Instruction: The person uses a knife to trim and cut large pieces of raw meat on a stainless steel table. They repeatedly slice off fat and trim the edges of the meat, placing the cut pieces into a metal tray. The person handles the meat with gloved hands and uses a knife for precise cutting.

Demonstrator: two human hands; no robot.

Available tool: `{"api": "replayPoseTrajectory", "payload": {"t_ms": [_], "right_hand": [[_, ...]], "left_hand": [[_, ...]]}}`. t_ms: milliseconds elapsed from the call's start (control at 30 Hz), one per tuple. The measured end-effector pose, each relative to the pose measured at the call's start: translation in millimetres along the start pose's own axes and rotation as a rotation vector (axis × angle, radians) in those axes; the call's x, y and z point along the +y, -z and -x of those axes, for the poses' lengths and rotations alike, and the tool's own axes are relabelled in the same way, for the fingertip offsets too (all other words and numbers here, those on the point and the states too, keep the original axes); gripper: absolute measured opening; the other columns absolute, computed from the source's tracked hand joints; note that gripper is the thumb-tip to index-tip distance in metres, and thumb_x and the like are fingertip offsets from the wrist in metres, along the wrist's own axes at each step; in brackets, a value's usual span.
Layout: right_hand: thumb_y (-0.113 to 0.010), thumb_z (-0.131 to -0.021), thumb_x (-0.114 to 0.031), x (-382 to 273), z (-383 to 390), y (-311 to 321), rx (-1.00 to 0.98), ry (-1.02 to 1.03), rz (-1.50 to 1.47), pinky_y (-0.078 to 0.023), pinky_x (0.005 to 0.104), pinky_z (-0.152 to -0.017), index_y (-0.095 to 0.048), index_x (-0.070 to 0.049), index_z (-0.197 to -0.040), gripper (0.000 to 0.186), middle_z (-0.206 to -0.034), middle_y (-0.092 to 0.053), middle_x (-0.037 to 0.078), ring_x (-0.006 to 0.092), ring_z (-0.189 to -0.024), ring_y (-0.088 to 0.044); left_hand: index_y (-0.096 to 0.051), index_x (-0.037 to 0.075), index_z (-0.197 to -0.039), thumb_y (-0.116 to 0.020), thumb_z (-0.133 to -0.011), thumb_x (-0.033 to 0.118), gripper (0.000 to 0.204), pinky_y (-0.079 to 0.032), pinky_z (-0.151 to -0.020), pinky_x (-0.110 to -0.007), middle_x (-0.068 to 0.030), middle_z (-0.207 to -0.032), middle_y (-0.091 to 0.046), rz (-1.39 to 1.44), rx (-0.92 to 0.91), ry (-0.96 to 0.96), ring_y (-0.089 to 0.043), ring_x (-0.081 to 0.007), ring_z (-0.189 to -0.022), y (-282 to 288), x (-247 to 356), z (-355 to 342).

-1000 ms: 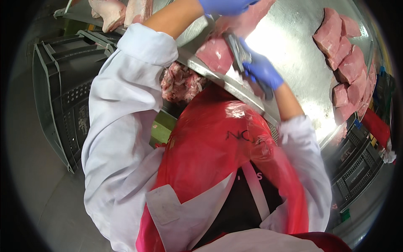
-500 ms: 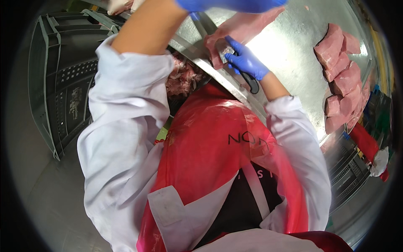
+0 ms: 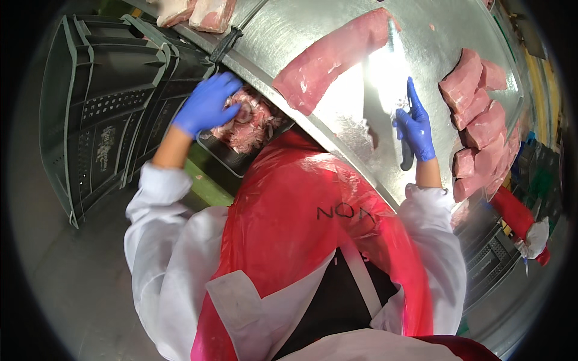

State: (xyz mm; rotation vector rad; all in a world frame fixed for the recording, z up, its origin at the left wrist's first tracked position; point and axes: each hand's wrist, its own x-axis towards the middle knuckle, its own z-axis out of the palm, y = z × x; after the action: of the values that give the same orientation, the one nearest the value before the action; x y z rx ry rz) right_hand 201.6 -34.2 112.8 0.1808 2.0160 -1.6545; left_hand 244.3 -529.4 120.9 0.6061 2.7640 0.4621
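Observation:
My left hand (image 3: 211, 103), in a blue glove, is over a black crate (image 3: 232, 163) of meat trimmings (image 3: 251, 123). Its thumb stands apart from the fingers, which are slightly blurred, and I see nothing held in it. My right hand (image 3: 416, 129), also gloved in blue, is closed round the black handle of a knife (image 3: 406, 157). The blade points away across the steel table (image 3: 343, 129) and partly vanishes in the glare. A long piece of pink meat (image 3: 334, 59) lies on the table between my hands, touched by neither.
Several cut meat pieces (image 3: 481, 117) lie along the table's right side. Paler meat pieces (image 3: 212, 13) are at the far left. A thin rod with a black handle (image 3: 226, 44) rests across the table edge. Grey crates (image 3: 111, 99) stand at left, another crate (image 3: 490, 265) at lower right.
My left hand has come back from over the far part of the table to the trimmings crate. My right hand has moved right with the knife, away from the long meat piece.

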Motion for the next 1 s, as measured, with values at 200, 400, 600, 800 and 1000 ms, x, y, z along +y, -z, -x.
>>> {"api": "replayPoseTrajectory", "payload": {"t_ms": [200, 400, 600, 800, 1000], "right_hand": [[-0.053, -0.096, 0.003, -3.6, 1.9, 1.6, 0.185, 0.015, -0.121, -0.046, 0.0236, -0.045, -0.015, -0.022, -0.163, 0.081, -0.080, -0.063, 0.006, 0.0101, -0.056, -0.057], [-0.054, -0.097, 0.002, 22.1, -6.0, 15.5, 0.277, -0.001, -0.063, -0.046, 0.0235, -0.047, -0.015, -0.022, -0.163, 0.081, -0.080, -0.062, 0.005, 0.0100, -0.060, -0.057], [-0.062, -0.094, -0.007, -10.4, -104.4, -4.2, 0.218, 0.095, 0.611, -0.053, 0.0316, -0.055, -0.031, -0.031, -0.159, 0.076, -0.070, -0.063, 0.008, 0.0126, -0.056, -0.058], [-0.063, -0.093, -0.015, -18.4, -196.0, -1.4, -0.058, 0.562, 0.996, -0.054, 0.0465, -0.069, -0.037, -0.039, -0.154, 0.071, -0.081, -0.070, 0.021, 0.0369, -0.068, -0.068], [-0.061, -0.092, -0.018, -24.8, -204.6, -6.3, -0.161, 0.466, 1.235, -0.053, 0.0484, -0.071, -0.038, -0.043, -0.152, 0.069, -0.080, -0.066, 0.024, 0.0432, -0.072, -0.065]], "left_hand": [[-0.050, -0.003, -0.122, -0.069, -0.085, 0.041, 0.060, -0.047, -0.087, -0.053, -0.0240, -0.108, -0.057, 0.326, 0.322, 0.157, -0.057, -0.0432, -0.100, -167.1, 89.7, -144.1], [-0.053, 0.001, -0.123, -0.066, -0.091, 0.033, 0.047, -0.045, -0.094, -0.051, -0.0208, -0.117, -0.054, 0.482, 0.191, -0.287, -0.055, -0.0409, -0.105, -184.4, 175.1, -147.8], [-0.055, 0.002, -0.120, -0.068, -0.092, 0.026, 0.039, -0.054, -0.086, -0.044, -0.0189, -0.112, -0.061, 0.685, 0.249, -0.103, -0.063, -0.0364, -0.100, -180.8, 125.0, -161.8], [-0.057, 0.006, -0.115, -0.070, -0.093, 0.024, 0.031, -0.056, -0.075, -0.036, -0.0111, -0.105, -0.064, 0.851, 0.347, 0.073, -0.066, -0.0247, -0.086, -181.2, 90.9, -144.9], [-0.060, 0.004, -0.112, -0.070, -0.094, 0.025, 0.030, -0.054, -0.075, -0.035, -0.0108, -0.097, -0.067, 0.932, 0.419, 0.176, -0.066, -0.0232, -0.085, -174.0, 83.3, -124.3]]}}
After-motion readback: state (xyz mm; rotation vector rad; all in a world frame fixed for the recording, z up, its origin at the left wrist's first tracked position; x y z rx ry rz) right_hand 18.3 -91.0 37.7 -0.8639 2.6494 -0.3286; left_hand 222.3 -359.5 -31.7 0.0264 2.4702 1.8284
